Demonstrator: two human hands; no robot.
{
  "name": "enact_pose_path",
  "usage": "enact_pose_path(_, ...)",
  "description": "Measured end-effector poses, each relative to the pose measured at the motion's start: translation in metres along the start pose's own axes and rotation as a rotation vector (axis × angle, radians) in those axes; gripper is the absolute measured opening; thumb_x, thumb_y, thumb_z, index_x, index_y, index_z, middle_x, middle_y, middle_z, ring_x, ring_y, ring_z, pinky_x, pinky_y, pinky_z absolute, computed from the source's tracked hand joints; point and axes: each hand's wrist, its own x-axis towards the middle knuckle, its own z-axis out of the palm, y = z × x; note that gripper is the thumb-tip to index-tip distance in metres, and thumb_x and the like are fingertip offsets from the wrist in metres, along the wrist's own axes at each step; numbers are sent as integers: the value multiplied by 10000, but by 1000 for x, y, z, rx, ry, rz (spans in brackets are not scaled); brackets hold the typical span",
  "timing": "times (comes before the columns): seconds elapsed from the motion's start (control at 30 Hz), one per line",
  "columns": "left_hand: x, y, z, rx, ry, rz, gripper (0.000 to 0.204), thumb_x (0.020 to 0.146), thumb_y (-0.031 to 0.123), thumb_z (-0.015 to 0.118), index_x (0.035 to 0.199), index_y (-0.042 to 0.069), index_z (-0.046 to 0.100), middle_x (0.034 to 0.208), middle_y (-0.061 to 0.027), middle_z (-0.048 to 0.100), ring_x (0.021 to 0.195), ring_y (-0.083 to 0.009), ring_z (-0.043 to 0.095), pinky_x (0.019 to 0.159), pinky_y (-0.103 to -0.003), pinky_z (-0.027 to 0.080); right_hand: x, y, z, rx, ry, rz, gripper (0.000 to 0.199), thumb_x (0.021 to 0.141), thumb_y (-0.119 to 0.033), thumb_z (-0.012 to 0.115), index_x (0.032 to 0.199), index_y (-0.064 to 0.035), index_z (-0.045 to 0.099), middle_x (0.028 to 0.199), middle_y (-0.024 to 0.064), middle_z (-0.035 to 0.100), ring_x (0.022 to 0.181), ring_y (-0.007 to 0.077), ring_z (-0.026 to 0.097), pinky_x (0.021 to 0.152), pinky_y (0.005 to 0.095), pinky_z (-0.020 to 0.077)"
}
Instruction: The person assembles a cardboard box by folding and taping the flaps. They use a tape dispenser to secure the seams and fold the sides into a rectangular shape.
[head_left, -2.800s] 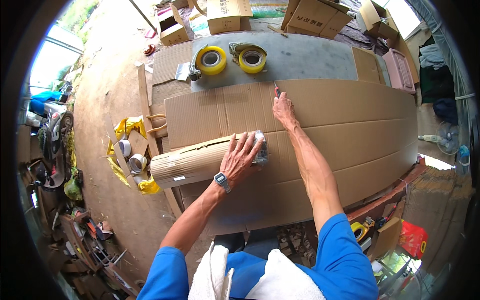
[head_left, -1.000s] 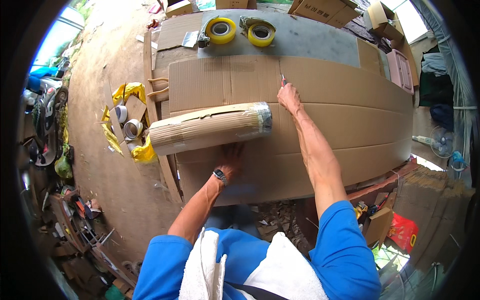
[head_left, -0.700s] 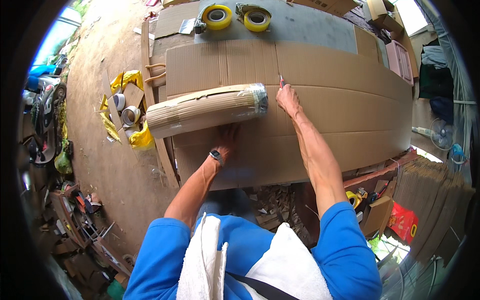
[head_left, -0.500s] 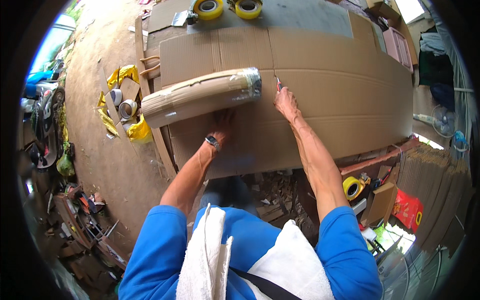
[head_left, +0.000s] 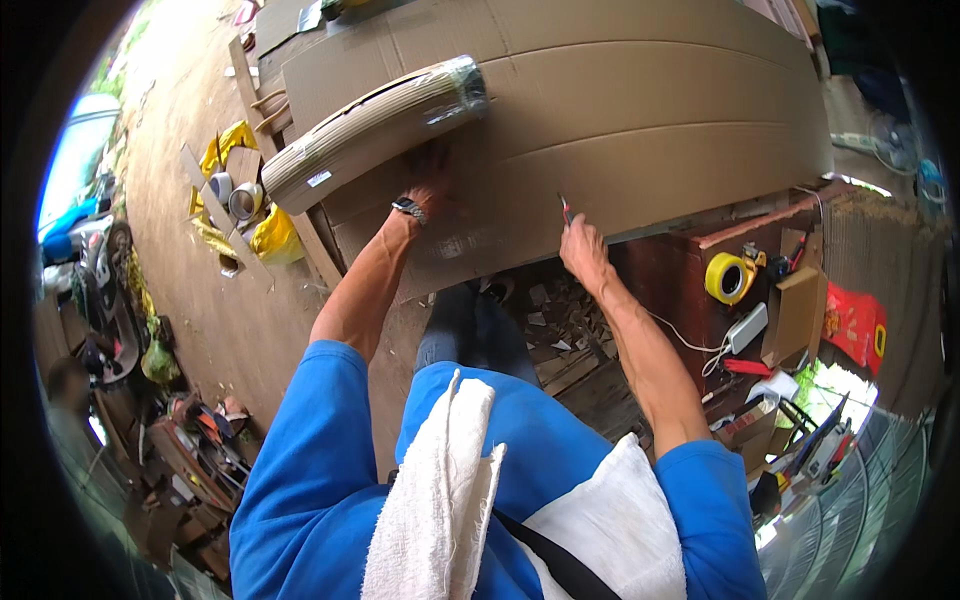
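Note:
A large sheet of brown cardboard (head_left: pixel 640 95) covers the work table. On its left part rests a long bundle of folded cardboard (head_left: pixel 370 125) bound with clear tape. My left hand (head_left: pixel 432 188), a watch on its wrist, lies on the sheet just below that bundle; its fingers are spread in shadow. In my right hand (head_left: pixel 587 252) is a red utility knife (head_left: pixel 567 210), gripped near the sheet's front edge with its tip pointing away from me, at the cardboard's surface. Whether the blade touches the sheet, I cannot tell.
At the right, a yellow tape roll (head_left: pixel 730 278) in a dispenser and a white power strip (head_left: pixel 747 328) sit by a small carton (head_left: pixel 795 318). Cardboard scraps (head_left: pixel 560 320) litter the ground below. Tape rolls (head_left: pixel 245 201) lie among yellow plastic at the left.
My right hand has drawn the knife toward me, from mid-sheet to near its front edge. The view has shifted. My left hand stays flat beside the bundle.

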Motion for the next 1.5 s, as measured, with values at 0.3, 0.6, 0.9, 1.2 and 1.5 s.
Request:
enact_pose_path(0.3, 15, 1, -3, 59, -2, -65, 1224, 556, 549, 844, 1518, 7, 317, 1600, -280, 177, 1484, -477, 134, 1171, -682, 98, -226, 120, 18, -141, -43, 404, 305, 947, -231, 538, 1007, 45, 654, 919, 298, 670, 934, 483, 649, 824, 565, 510)
enact_pose_path(0.6, -18, 54, -30, -53, -331, -55, 1008, 714, 363, 776, 1515, -20, 298, 1597, -292, 175, 1459, -463, 250, 1168, -539, 320, -59, 102, 26, 1281, 498, 590, 226, 933, -203, 658, 996, 8, 603, 821, 115, 708, 652, 173, 680, 582, 292, 569)
enact_pose_path(0.9, -88, 131, 0, -120, -235, -91, 1192, 621, 420, 888, 1549, 53, 237, 1604, -294, 138, 1489, -430, 185, 1112, -673, 291, 13, 92, 56, 1695, 684, 794, 170, 936, -173, 651, 919, -38, 550, 735, 69, 619, 562, 173, 588, 526, 316, 541)
enact_pose_path(1.2, -75, 167, -4, -180, -263, -301, 1259, 619, 496, 881, 1580, 102, 169, 1600, -321, 113, 1464, -499, 188, 1124, -682, 252, -10, 107, 53, 2002, 420, 833, 286, 981, -308, 641, 1164, -97, 576, 1060, 51, 656, 1027, 226, 636, 891, 465, 525)
enact_pose_path(1.5, -63, 183, -4, -232, -236, -453, 1259, 625, 483, 875, 1584, 102, 154, 1612, -298, 94, 1482, -471, 166, 1125, -684, 252, 3, 98, 33, 1831, 375, 986, 408, 839, -281, 823, 1123, -100, 593, 1008, 66, 648, 831, 241, 627, 666, 419, 558)
